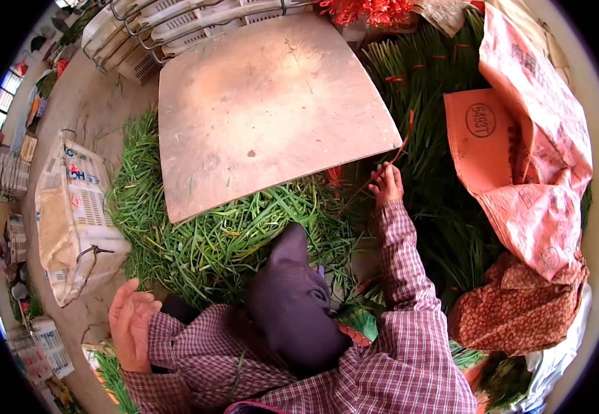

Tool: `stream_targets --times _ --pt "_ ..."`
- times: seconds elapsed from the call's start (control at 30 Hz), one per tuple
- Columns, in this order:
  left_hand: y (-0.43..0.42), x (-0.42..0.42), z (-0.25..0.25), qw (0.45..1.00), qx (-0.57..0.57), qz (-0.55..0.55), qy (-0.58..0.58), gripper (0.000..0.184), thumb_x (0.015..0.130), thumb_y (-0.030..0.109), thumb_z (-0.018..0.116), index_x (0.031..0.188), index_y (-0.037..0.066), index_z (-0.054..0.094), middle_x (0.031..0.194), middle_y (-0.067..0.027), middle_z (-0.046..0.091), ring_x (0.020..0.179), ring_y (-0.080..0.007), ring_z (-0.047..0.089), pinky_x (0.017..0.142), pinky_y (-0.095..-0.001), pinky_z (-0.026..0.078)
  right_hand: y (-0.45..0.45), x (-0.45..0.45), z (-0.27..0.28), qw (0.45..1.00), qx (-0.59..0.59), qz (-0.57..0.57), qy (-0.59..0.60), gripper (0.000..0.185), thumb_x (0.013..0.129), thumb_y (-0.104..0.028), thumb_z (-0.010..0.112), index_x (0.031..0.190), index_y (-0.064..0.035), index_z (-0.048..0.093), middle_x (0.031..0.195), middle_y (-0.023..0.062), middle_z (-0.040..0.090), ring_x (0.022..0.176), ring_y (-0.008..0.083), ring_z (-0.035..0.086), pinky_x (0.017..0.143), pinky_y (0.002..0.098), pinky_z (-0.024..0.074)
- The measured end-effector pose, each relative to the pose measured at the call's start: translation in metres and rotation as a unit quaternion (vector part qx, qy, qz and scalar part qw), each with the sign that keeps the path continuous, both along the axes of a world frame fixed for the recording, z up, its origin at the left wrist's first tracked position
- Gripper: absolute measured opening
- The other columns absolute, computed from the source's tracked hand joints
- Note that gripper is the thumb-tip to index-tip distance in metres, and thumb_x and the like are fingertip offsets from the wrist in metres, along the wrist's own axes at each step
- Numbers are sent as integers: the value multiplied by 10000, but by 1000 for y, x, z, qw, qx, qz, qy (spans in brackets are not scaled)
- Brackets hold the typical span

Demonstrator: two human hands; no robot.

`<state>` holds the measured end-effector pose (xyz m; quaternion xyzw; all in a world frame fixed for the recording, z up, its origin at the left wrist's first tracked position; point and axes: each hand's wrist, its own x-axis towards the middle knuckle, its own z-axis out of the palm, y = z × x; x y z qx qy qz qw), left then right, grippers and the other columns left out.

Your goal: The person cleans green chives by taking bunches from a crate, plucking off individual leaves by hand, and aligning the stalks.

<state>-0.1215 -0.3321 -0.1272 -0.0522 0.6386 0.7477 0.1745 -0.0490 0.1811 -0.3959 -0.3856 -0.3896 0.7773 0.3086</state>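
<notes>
My right hand (pixel 387 185) pinches a thin red tie strip (pixel 404 141) beside the near right corner of a wooden board (pixel 272 103). One length of the strip rises past the corner; another trails down to the left. My left hand (pixel 132 324) is at the lower left, fingers apart and slightly curled, with nothing seen in it. A heap of loose green leaves (pixel 223 248) lies under and around the board's near edge. To the right of my right hand are long green leaves (pixel 423 83), chive-like, in bundles with red ties. My knee (pixel 289 310) in dark cloth is between my arms.
White crates (pixel 82 214) stand at left, and more slatted crates (pixel 203 21) are behind the board. A bunch of red strips (pixel 368 10) lies at the back. Pink woven sacks (pixel 534 152) and a brown patterned cloth (pixel 513 307) lie along the right, by the wall.
</notes>
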Motion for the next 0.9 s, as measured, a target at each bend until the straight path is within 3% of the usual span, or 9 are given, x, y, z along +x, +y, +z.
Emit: stream_targets --times 0.17,0.37,0.47,0.57,0.63,0.67,0.77,0.83,0.9 --pt "-47 42 29 991 27 93 94 343 919 139 556 1196 -57 510 918 -126 627 840 -193 617 781 -343 528 -36 65 72 995 73 -12 72 189 936 -254 567 1036 -93 564 788 12 556 615 104 522 475 239 431" --pt "-149 140 47 935 -41 305 178 290 894 130 585 1138 -27 573 898 -91 645 818 -182 633 766 -311 517 -53 0 174 939 295 145 100 157 947 -213 560 983 -61 579 718 -28 511 558 33 447 470 160 349" --pt "-205 205 37 898 -84 404 156 264 891 152 599 1105 -4 608 874 -82 669 786 -182 656 748 -291 516 -38 -97 158 919 327 217 44 214 919 -286 602 988 -84 615 729 -45 523 552 30 445 437 168 337" --pt "-258 302 3 828 -130 527 138 217 891 167 605 1055 29 642 847 -50 678 772 -148 658 721 -267 506 -18 -223 103 876 361 317 -49 297 879 -355 644 1026 -97 642 730 -47 533 533 48 443 406 189 329" --pt "-271 350 7 798 -140 573 125 191 889 170 611 1021 38 652 828 -37 676 758 -126 648 717 -251 497 -22 -243 48 844 436 311 -15 363 858 -370 669 1004 -46 596 665 -16 523 449 57 401 369 212 316" --pt "-273 365 0 787 -136 589 124 191 889 170 611 1021 38 652 828 -37 676 758 -126 648 717 -251 497 -6 -262 25 819 497 275 86 369 856 -377 667 1010 -49 599 674 -5 530 453 63 411 380 216 329" --pt "-292 388 -15 735 -223 622 156 156 881 144 623 991 38 653 834 -28 674 756 -103 626 716 -242 492 -50 -219 104 882 356 300 -70 311 894 -337 615 1049 -68 608 722 18 562 511 74 473 441 208 380" --pt "-298 378 -12 710 -342 592 170 141 857 80 639 990 36 650 852 -23 672 779 -117 626 780 -261 492 -55 -190 123 889 347 280 -108 303 897 -331 609 1051 -70 609 729 17 566 519 73 478 446 207 383" --pt "-302 364 2 681 -546 445 199 331 748 78 727 1063 43 634 995 -85 663 943 -202 623 887 -338 476 -60 -160 133 882 365 269 -126 295 901 -325 602 1053 -73 609 736 16 570 526 72 483 452 206 386"
